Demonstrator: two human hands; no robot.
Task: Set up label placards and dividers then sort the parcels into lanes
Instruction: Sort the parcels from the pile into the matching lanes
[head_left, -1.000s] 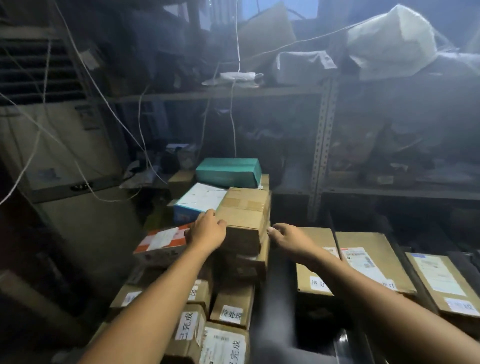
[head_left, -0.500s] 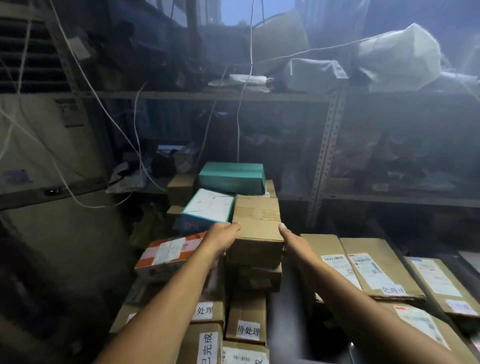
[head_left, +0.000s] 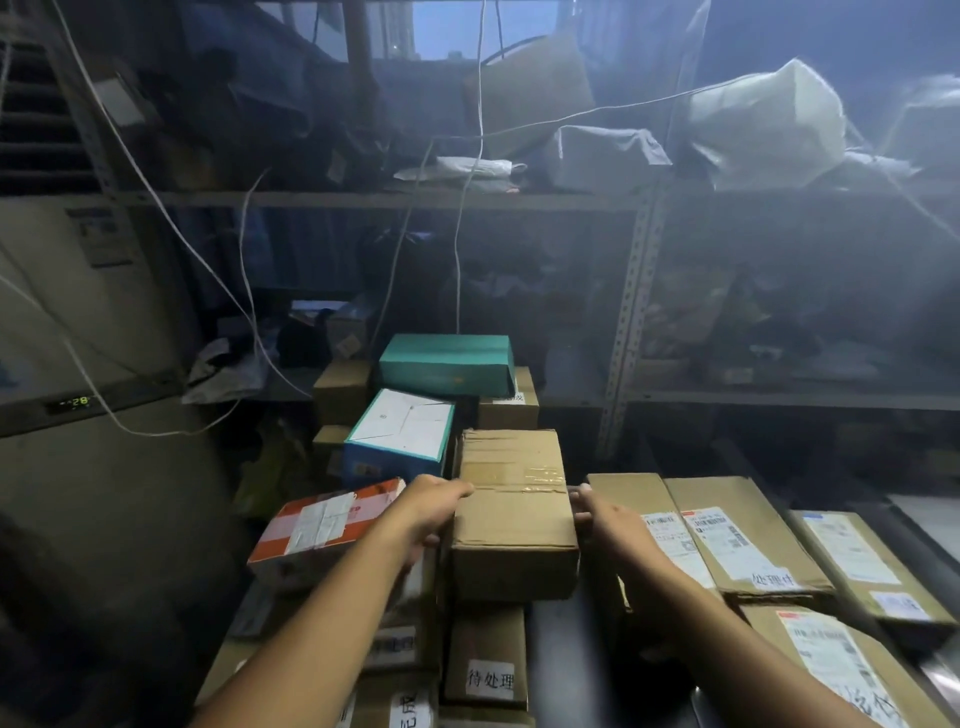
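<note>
A plain brown taped parcel (head_left: 514, 509) sits on top of the middle stack of boxes. My left hand (head_left: 428, 512) presses its left side and my right hand (head_left: 605, 517) presses its right side, so both hands grip it. Below it a box carries a white placard with Chinese writing (head_left: 491, 680). Left of it lies an orange-and-white parcel (head_left: 324, 522). Behind stand a white-topped blue box (head_left: 402, 428) and a teal box (head_left: 449, 364). Flat brown parcels with shipping labels (head_left: 737, 535) lie in a row on the right.
A metal shelf rack (head_left: 631, 322) full of bags and clutter fills the back. White cables (head_left: 460, 234) hang down over the stack. A tall air-conditioning unit (head_left: 78, 322) stands at the left. A dark strip (head_left: 563, 654) runs between the middle stack and the right row.
My right hand moved left from the flat parcels onto the brown parcel's right side, and both hands now clasp it. The view has shifted closer and slightly upward.
</note>
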